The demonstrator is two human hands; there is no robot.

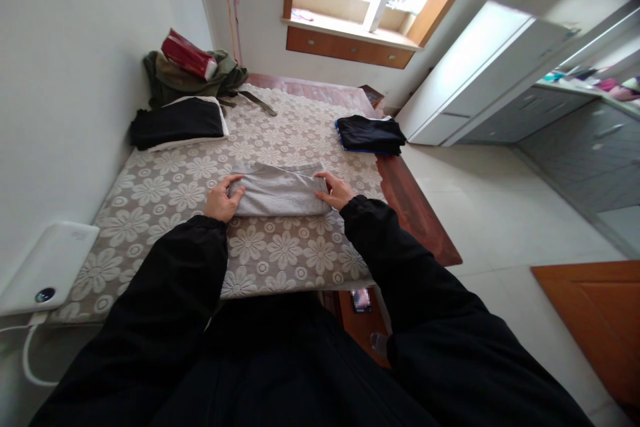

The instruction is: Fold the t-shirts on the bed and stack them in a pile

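A folded light grey garment (280, 192) lies flat on the flower-patterned tablecloth (285, 247), in front of me; its exact kind cannot be made out. My left hand (224, 199) grips its left end, thumb on top and fingers around the far corner. At the opposite end, my right hand (336, 191) holds the fabric between thumb and fingers. The top layer has a diagonal edge and slight wrinkles.
Folded dark clothes (177, 121) lie at the back left, another dark stack (371, 135) at the right edge. Behind sits a green backpack (225, 73) with a red packet (187, 53) on it. A white power bank (55, 260) with a cable rests at the near left.
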